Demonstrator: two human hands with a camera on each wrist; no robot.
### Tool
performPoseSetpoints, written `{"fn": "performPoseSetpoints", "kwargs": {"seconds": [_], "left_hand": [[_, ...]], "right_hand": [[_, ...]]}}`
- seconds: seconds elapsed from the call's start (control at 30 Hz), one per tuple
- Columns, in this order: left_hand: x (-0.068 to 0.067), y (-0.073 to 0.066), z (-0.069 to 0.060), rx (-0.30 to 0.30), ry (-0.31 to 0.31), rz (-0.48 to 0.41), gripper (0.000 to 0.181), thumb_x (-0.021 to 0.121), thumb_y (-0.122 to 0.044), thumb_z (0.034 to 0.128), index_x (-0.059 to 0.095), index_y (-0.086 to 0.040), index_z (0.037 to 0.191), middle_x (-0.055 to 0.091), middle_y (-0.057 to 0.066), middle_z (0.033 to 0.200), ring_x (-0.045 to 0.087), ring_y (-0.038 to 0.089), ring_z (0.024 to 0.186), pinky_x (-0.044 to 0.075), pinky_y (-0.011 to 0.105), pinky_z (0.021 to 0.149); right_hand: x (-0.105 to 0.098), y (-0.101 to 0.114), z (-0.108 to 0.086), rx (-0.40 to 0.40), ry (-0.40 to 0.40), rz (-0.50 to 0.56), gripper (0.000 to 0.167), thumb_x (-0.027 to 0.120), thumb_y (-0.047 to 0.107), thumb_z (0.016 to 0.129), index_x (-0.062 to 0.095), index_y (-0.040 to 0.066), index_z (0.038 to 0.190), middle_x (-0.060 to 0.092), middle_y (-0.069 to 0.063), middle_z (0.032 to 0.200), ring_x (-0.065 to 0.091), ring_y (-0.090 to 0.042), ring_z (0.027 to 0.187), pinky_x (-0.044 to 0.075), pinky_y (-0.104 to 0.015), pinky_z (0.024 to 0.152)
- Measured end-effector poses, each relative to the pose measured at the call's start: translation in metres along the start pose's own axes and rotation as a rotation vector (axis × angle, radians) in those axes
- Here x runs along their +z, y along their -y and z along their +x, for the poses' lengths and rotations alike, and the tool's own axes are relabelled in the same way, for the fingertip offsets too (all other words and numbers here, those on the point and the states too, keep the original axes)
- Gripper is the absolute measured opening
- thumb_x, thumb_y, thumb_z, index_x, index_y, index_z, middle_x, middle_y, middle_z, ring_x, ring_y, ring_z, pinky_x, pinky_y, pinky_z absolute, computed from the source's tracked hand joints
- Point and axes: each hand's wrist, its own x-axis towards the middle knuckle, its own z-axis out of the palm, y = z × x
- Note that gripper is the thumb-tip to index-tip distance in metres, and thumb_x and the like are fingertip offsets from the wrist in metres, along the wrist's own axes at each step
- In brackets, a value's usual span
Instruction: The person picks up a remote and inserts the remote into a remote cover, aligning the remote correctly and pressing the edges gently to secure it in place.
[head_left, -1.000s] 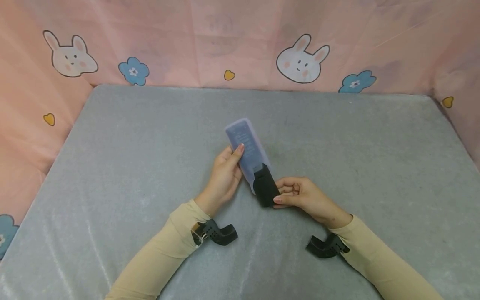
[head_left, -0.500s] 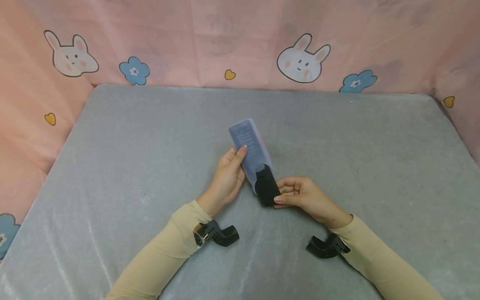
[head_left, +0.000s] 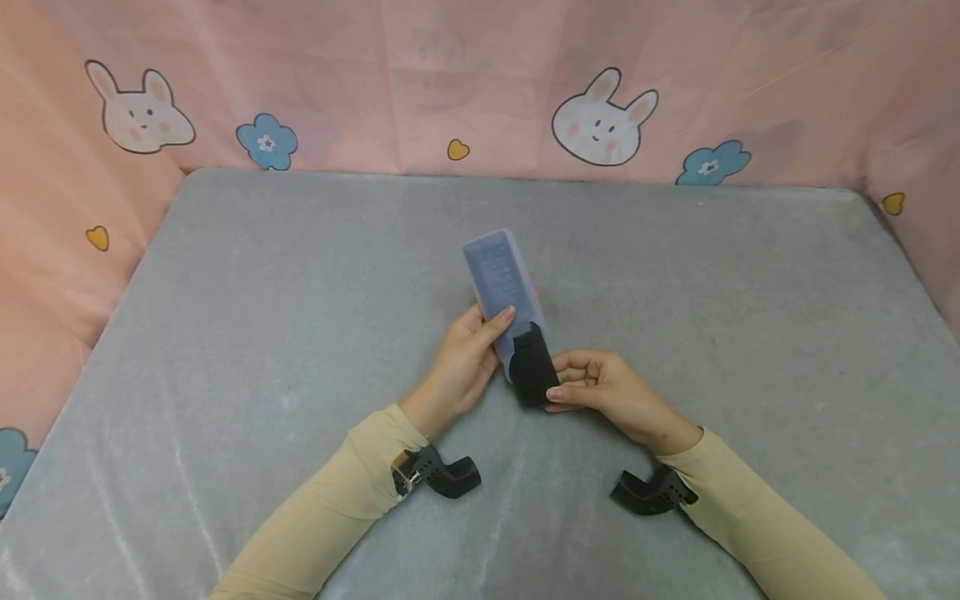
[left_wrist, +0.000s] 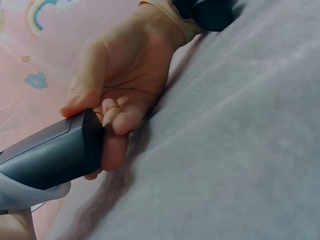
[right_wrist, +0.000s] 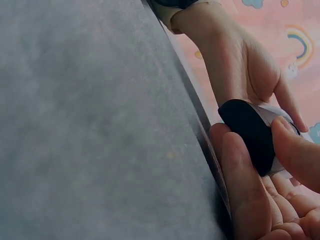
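A black remote control (head_left: 534, 371) sits partly inside a translucent bluish cover (head_left: 495, 260), its lower end bare. Printed text shows faintly through the cover. My left hand (head_left: 459, 362) grips the covered part from the left, thumb across its face. At the bare lower end, my right hand (head_left: 611, 390) pinches the remote's corner between thumb and fingers. In the left wrist view the remote's end (left_wrist: 50, 150) juts out past the cover's rim (left_wrist: 35, 197). The right wrist view has the dark end (right_wrist: 247, 134) between the right thumb and fingers; the cover is mostly hidden there.
A grey cloth-covered table (head_left: 300, 275) lies under both hands. Behind and beside it hangs a pink curtain (head_left: 360, 75) printed with rabbits, flowers and hearts. Black wrist cameras (head_left: 450, 477) stick out from both sleeves.
My left hand has slid down along the cover and to the right, closer to the remote's bare end. The cover's far end has shifted slightly up and to the right. My right hand hardly moves.
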Motion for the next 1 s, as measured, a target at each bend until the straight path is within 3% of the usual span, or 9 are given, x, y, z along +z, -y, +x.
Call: {"fn": "performPoseSetpoints", "kwargs": {"seconds": [0.27, 0.5, 0.6, 0.7, 0.8, 1.0], "left_hand": [[-0.0015, 0.0028, 0.0004, -0.002, 0.004, 0.024, 0.040, 0.040, -0.001, 0.0994, 0.036, 0.008, 0.138, 0.044, 0.025, 0.138, 0.052, 0.020, 0.117, 0.038, 0.034, 0.103], [-0.0031, 0.0003, 0.0012, 0.017, -0.014, -0.041, 0.038, 0.039, -0.002, 0.1001, 0.037, 0.006, 0.137, 0.047, 0.025, 0.135, 0.055, 0.020, 0.113, 0.041, 0.035, 0.100], [-0.0036, -0.0006, 0.0014, 0.016, -0.018, -0.064, 0.039, 0.039, -0.002, 0.1000, 0.036, 0.006, 0.138, 0.047, 0.026, 0.135, 0.055, 0.021, 0.114, 0.042, 0.034, 0.100], [-0.0041, -0.0003, 0.0014, 0.009, -0.024, -0.063, 0.038, 0.039, -0.001, 0.0997, 0.037, 0.007, 0.137, 0.048, 0.025, 0.134, 0.056, 0.022, 0.113, 0.043, 0.034, 0.098], [-0.0043, 0.0009, 0.0012, -0.006, -0.023, -0.050, 0.037, 0.040, -0.001, 0.0995, 0.039, 0.008, 0.136, 0.050, 0.024, 0.133, 0.057, 0.020, 0.111, 0.044, 0.033, 0.097], [-0.0036, 0.0038, 0.0006, -0.030, -0.018, -0.030, 0.038, 0.040, -0.002, 0.0996, 0.038, 0.008, 0.136, 0.048, 0.024, 0.134, 0.058, 0.019, 0.109, 0.044, 0.033, 0.097]], "right_hand": [[-0.0007, -0.0002, 0.0005, -0.012, 0.014, 0.004, 0.030, 0.061, -0.007, 0.085, 0.051, -0.022, 0.110, 0.070, -0.010, 0.092, 0.068, -0.020, 0.085, 0.055, -0.040, 0.076], [-0.0005, -0.0014, 0.0007, -0.057, 0.002, 0.029, 0.022, 0.060, -0.002, 0.090, 0.057, -0.014, 0.107, 0.069, -0.009, 0.094, 0.067, -0.021, 0.088, 0.055, -0.040, 0.077], [-0.0005, -0.0023, 0.0007, -0.104, -0.066, 0.052, 0.011, 0.057, -0.001, 0.092, 0.063, -0.003, 0.101, 0.069, -0.006, 0.092, 0.067, -0.017, 0.086, 0.056, -0.035, 0.075], [-0.0008, -0.0036, 0.0011, -0.166, -0.152, 0.080, 0.013, 0.056, -0.004, 0.092, 0.065, 0.005, 0.094, 0.069, -0.004, 0.087, 0.066, -0.014, 0.081, 0.056, -0.032, 0.073], [-0.0010, -0.0048, 0.0013, -0.240, -0.194, 0.098, 0.015, 0.055, -0.007, 0.091, 0.065, 0.004, 0.091, 0.069, -0.006, 0.085, 0.067, -0.014, 0.080, 0.056, -0.031, 0.071], [-0.0013, -0.0053, 0.0007, -0.323, -0.180, 0.109, 0.015, 0.056, -0.010, 0.089, 0.065, 0.002, 0.092, 0.069, -0.008, 0.084, 0.067, -0.016, 0.078, 0.056, -0.031, 0.070]]}}
